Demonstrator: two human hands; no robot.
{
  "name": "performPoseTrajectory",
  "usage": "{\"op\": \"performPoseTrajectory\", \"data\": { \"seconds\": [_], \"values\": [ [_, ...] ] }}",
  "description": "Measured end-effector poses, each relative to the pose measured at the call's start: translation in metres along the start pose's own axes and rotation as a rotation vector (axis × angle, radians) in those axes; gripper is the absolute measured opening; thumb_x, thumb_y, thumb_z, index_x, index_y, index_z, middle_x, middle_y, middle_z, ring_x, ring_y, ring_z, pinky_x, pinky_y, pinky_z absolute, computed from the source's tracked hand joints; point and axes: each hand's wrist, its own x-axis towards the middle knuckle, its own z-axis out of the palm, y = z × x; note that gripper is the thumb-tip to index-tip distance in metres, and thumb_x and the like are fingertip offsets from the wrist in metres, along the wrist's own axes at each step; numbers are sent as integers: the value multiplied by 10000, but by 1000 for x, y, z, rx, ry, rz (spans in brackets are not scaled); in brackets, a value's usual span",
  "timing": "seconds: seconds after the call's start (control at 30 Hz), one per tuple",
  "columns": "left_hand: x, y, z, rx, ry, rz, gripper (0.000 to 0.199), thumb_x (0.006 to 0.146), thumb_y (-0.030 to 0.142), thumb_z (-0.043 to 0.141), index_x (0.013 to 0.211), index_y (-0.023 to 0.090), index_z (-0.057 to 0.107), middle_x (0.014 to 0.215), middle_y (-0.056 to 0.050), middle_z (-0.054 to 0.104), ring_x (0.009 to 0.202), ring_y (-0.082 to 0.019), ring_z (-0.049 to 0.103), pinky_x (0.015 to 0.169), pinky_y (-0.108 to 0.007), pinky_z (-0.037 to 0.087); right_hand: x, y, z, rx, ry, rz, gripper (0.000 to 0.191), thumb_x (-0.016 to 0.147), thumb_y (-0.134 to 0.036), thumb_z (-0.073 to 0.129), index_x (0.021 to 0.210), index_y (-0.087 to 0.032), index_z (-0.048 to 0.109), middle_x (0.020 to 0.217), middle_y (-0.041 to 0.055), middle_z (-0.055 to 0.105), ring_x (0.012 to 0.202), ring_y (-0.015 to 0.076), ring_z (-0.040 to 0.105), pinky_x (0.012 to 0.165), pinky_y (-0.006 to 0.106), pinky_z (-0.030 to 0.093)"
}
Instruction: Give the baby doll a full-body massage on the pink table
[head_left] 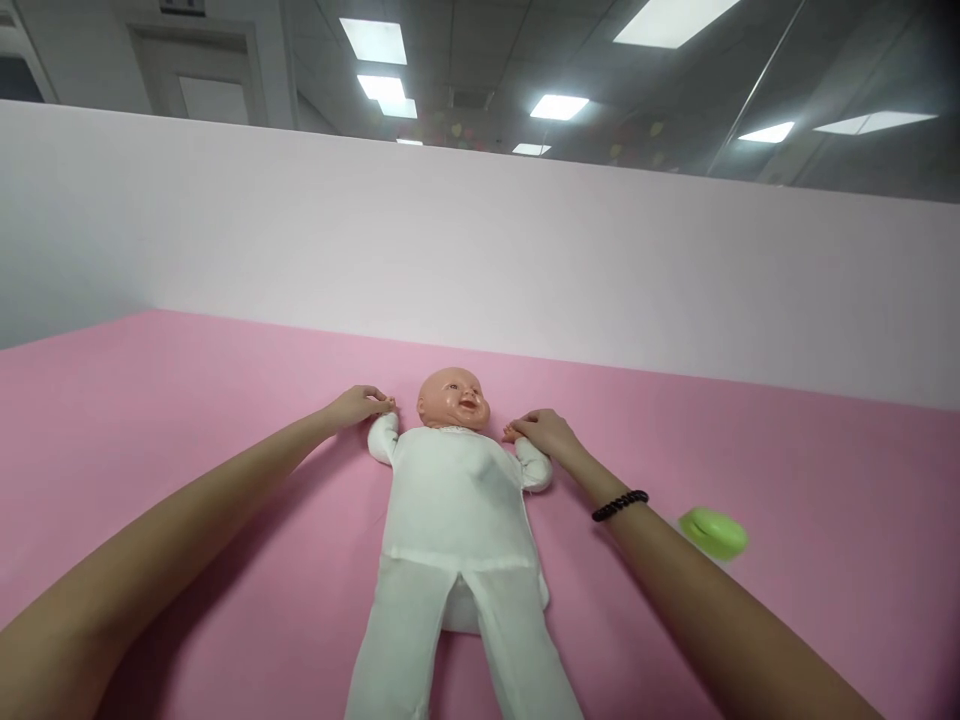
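Note:
A baby doll (461, 500) with a white cloth body lies on its back, its bald plastic head away from me and its legs toward me. Both of its arms are bent up beside the head. My left hand (358, 406) pinches the doll's small plastic hand on the left side. On the other side, my right hand (549, 432) has its fingers closed on the doll's other hand. A black coiled band circles my right wrist.
The doll rests on a pink surface (247, 400), with a white wall (480, 250) along its back. A light green object (714, 532) of rounded shape lies to the right, partly behind my right forearm. Ceiling lights and a door show beyond the wall.

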Motion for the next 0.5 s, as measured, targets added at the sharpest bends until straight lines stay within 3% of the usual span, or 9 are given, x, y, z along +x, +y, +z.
{"op": "performPoseTrajectory", "data": {
  "seconds": [0.1, 0.23, 0.37, 0.5],
  "values": [
    [-9, 7, 4, -134, 42, 27, 528, 667, 527, 836, 1056, 190, 719, 1114, -101, 764, 1087, -310, 697, 829, -344, 541, -4, -1, -6, 284, -27, 11, 183, 879, -243, 672, 935, -95, 764, 1014, 125, 768, 920, 219, 711, 734, 262, 513],
    [-33, 13, 9, -287, 185, 167, 591, 756, 481, 790, 1257, 189, 675, 1195, -111, 727, 1123, -285, 682, 925, -369, 550, -38, -6, -28, 516, 143, -157, 229, 871, -260, 683, 1049, -134, 752, 1159, 118, 746, 1081, 242, 713, 932, 323, 575],
    [-67, 2, 10, -334, 247, 407, 454, 865, 426, 724, 1257, 207, 658, 1178, -98, 711, 1120, -262, 669, 950, -397, 562, -96, 2, -50, 412, 223, -429, 329, 874, -399, 734, 1117, -177, 724, 1135, 105, 747, 1045, 261, 731, 909, 372, 622],
    [-103, -19, -2, -137, 267, 896, 369, 867, 210, 723, 1213, 238, 600, 1152, -85, 679, 1047, -216, 677, 907, -370, 579, -148, 22, -61, 69, 254, -856, 200, 921, -292, 703, 1101, -205, 706, 1026, 64, 752, 888, 192, 743, 813, 284, 638]
  ]
}}
